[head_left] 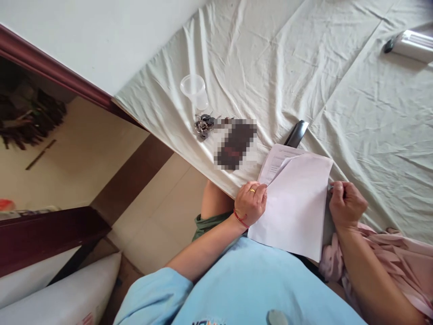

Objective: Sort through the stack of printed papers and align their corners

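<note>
A small stack of papers (294,203) lies near my body at the table's edge. Its top sheet is blank, and a printed sheet shows beneath at the upper left. My left hand (251,204) grips the stack's left edge, fingers closed over it. Beside the right edge, my right hand (347,203) is closed in a pinch. A tiny greyish thing shows at its fingertips, too small to name. Just beyond the papers is a shiny black long object (297,132), its near end hidden by the sheets.
A clear plastic cup (194,92), a bunch of keys (203,125) and a pixelated dark item (236,144) are on the cloth-covered table (257,67). A silver cylinder (414,46) lies at the far right. Pink cloth (392,266) is beside my right arm.
</note>
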Available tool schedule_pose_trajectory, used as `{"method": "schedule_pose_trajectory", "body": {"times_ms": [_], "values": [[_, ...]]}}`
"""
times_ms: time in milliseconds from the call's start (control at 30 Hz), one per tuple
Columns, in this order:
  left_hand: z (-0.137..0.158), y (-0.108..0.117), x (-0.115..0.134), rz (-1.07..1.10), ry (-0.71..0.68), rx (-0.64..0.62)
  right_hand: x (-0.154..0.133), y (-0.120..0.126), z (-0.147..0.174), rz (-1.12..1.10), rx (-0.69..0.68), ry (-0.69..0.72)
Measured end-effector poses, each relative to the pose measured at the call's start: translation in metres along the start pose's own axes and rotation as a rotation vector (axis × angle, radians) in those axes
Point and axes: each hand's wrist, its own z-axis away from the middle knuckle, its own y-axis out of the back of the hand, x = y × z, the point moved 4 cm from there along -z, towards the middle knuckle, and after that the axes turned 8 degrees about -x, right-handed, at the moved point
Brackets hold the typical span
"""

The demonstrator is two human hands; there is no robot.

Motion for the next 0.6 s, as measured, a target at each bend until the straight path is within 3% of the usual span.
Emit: {"method": "schedule_pose_trajectory", "body": {"times_ms": [133, 500, 600], "values": [[0.0006, -0.0015, -0.0012, -0.021, -0.014, -0.051, 0.0021, -0.0013, 0.0014, -0.101, 0.003, 0.037], [-0.0011, -0.0045, -0.0043, -0.042, 0.015, -0.02, -0.0052, -0.0028, -0.0036, -0.02, -0.017, 0.026], [-0.002, -0.0032, -0.0027, -0.047, 0.001, 0.004, -0.0047, 0.0016, -0.0076, -0.143, -0.096, -0.058]]}}
